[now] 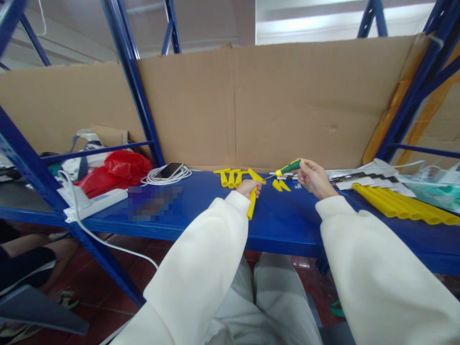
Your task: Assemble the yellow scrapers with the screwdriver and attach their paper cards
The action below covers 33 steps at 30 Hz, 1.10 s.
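Note:
My left hand (248, 188) is wrapped round a yellow plastic piece (252, 206), a tube with a slanted crosspiece at its top. In my right hand (313, 176) is the end of a green and yellow screwdriver (290, 167). Its thin shaft points left, towards the crosspiece; whether the tip touches it I cannot tell. Yellow T-shaped pieces (231, 179) lie just left of my left hand. Between the hands are two small yellow wedges (277, 185), with tiny screws (298, 186) beside them.
Several yellow tubes (406, 206) lie at the right on the blue shelf (204, 206), near packets (359, 179). A phone (169, 170) rests on a coiled white cable (154, 178). Further left are a red bag (117, 171) and a power strip (102, 202). Cardboard (287, 100) stands behind.

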Tool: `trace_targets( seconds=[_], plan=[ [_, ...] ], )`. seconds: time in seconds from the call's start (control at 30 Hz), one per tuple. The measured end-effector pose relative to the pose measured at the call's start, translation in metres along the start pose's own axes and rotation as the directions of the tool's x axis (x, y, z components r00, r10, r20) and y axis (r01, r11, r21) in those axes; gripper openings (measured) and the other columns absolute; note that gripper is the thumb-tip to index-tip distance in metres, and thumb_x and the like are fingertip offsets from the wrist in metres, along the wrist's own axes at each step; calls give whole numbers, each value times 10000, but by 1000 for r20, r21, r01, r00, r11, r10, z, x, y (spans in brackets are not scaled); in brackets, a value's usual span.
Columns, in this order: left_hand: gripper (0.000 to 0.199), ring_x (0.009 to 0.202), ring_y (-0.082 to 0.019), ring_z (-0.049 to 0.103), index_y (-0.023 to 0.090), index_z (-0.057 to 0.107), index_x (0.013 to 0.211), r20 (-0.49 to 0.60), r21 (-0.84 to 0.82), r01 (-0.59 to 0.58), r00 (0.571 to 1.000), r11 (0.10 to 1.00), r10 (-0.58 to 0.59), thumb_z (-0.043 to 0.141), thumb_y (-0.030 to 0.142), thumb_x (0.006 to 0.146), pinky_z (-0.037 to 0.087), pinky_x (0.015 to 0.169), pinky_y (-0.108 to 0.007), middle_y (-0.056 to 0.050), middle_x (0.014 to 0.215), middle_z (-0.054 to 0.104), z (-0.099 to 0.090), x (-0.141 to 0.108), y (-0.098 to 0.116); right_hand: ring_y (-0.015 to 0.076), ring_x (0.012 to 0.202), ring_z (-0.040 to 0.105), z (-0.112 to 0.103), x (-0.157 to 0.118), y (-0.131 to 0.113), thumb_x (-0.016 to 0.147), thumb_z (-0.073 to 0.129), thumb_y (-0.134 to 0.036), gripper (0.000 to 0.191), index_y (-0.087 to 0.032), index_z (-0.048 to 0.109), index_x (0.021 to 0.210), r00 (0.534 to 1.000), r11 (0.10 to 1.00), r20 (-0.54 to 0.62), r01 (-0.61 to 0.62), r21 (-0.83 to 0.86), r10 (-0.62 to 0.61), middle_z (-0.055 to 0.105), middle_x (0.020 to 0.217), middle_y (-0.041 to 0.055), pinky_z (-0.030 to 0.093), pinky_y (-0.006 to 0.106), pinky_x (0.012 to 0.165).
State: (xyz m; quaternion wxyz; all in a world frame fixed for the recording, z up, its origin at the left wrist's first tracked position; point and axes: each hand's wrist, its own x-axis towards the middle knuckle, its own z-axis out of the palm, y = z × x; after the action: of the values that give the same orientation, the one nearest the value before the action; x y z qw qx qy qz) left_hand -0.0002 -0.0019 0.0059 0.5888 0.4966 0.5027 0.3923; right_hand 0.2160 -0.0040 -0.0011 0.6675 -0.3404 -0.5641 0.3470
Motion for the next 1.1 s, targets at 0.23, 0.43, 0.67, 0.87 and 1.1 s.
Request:
trace_targets(
  seconds=[0.23,0.43,0.67,0.87,1.1],
  plan=[
    [295,361,-46,346,176,449,609,-9,3,-1,1000,1000,1,497,25,857,305,408,-181,67,452,396,0,0,-1,56,374,373,1,1,1,616,827,-537,472,-226,512,781,998,999,-52,-45,-30,43,433,459,-99,299,162,329],
    [277,368,-46,346,175,452,618,-3,-1,-14,1000,1000,14,505,17,839,302,405,-180,66,470,395,0,1,-1,58,359,403,3,1,0,571,839,-558,523,-231,471,751,988,996,-137,-74,-53,66,523,495,-80,300,163,304],
    [268,375,-52,346,172,455,614,-3,2,-27,1000,1000,27,490,7,821,304,405,-182,58,474,396,0,2,-2,63,327,360,2,-1,1,605,790,-627,528,-235,527,842,995,996,-95,5,-92,-14,464,440,-98,255,171,299],
    [271,373,-56,352,180,450,616,-5,16,-6,1000,1000,6,495,19,829,305,400,-185,62,469,392,-1,1,-1,71,382,427,3,-2,-2,606,812,-593,500,-218,602,862,1000,999,-12,-2,-39,2,530,510,-58,304,178,328],
    [294,371,-51,351,178,447,617,-5,24,-14,1000,1000,15,468,16,860,294,403,-181,63,464,392,0,0,0,61,364,405,4,-2,-2,613,817,-572,482,-213,548,788,999,998,-37,6,-60,-8,489,477,-77,310,174,324]
  ],
)
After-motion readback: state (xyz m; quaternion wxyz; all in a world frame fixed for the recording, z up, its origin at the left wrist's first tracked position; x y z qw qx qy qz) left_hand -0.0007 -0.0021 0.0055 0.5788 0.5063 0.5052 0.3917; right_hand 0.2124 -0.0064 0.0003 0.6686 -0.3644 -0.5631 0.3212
